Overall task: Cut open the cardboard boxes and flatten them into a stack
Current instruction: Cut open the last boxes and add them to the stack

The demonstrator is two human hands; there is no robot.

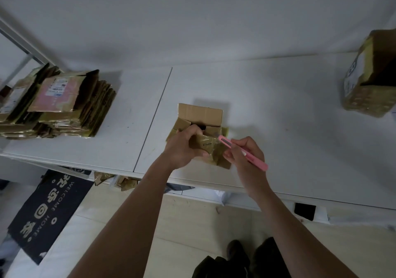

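A small cardboard box (200, 116) sits on the white table (278, 110) near its front edge, its top flaps open and its near side covered in shiny tape. My left hand (184, 146) grips the box's near flap, thumb under and fingers over the edge. My right hand (244, 155) holds a pink utility knife (244, 152) like a pen, its tip at the taped front right of the box. A stack of flattened boxes (53, 104) lies at the table's left end.
Another taped box (371, 78) stands at the far right of the table, open at one side. A seam (153, 119) splits the tabletop left of the small box. Below the table edge lie a dark doormat (47, 209), cardboard scraps (120, 181) and pale floor.
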